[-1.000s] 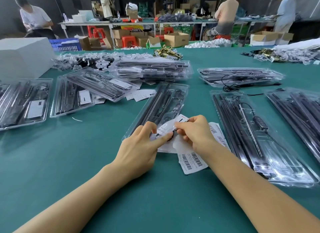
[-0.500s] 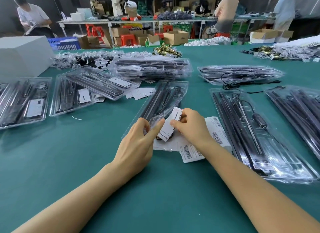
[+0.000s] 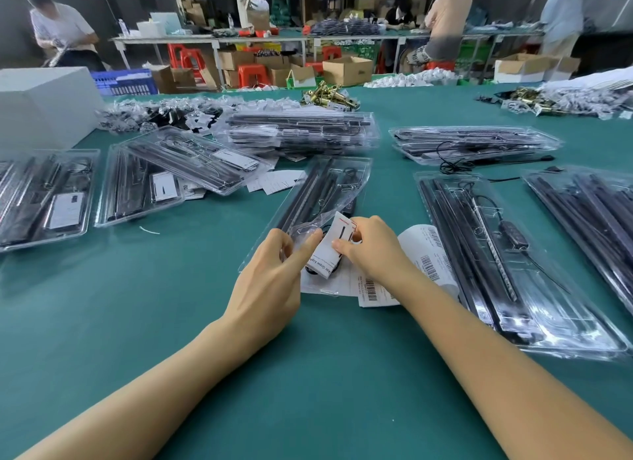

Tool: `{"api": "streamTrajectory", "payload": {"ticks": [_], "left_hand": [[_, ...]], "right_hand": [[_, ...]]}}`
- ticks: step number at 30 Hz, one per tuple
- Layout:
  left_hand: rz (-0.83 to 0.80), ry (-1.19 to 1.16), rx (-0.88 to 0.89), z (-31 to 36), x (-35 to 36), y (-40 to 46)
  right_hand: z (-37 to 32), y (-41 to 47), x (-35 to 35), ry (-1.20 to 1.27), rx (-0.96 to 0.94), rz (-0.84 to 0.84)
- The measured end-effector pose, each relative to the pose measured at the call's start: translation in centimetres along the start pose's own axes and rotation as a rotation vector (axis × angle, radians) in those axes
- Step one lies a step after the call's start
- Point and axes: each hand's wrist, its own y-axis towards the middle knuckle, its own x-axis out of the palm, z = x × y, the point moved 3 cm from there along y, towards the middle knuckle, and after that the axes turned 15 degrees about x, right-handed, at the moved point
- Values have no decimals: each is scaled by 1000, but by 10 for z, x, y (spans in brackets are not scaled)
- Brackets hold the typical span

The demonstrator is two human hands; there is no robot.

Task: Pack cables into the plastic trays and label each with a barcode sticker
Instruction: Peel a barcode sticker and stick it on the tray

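Note:
A clear plastic tray [image 3: 322, 192] with black light bars and cable lies in front of me on the green table. Its near end is lifted by my left hand [image 3: 270, 281], whose fingers pinch the tray's clear edge. My right hand [image 3: 373, 250] pinches a white printed card [image 3: 330, 250] and holds it at the tray's near opening. A black cable loop shows just under the card. Under my right wrist lies a strip of barcode stickers [image 3: 428, 261].
More filled trays lie around: one to the right [image 3: 513, 274], one at the far right [image 3: 589, 213], several at the left [image 3: 48, 199], stacks behind [image 3: 301, 134]. A white box [image 3: 44, 103] stands far left. Loose cards [image 3: 277, 182] lie mid-table. People work at the far tables.
The card has risen from flat on the sticker strip to nearly upright at the tray's near end. My left hand has shifted from the stickers to the tray's edge and lifted it.

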Motion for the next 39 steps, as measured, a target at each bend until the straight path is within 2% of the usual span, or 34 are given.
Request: {"api": "streamTrajectory", "payload": {"ticks": [5,9,11,15,18,21,24,33,39], "left_hand": [[16,-13,-20,-1,1,0],[47,-17,-48,-2,2,-1],[62,-16,-49,-2,2,-1],[68,-22,-42,-3,2,-1],[65,-18,-32,-1,1,-1],[55,-16,-27,0,0,-1],[42,-22,-35,1,-1,0],[35,-38,-34,4,-4,0],[20,-30,-3,5,-3,1]], "right_hand": [[6,6,0,160,167,-97],[7,5,1,231,187,-21],[5,1,1,234,127,76],[1,-11,6,-56,-145,338],[-1,-19,8,-210,-293,471],[-3,-19,14,-325,-358,368],[-3,-17,13,-310,-379,271],[-5,-13,7,-433,-464,155],[-1,-5,13,-518,-407,72]]}}
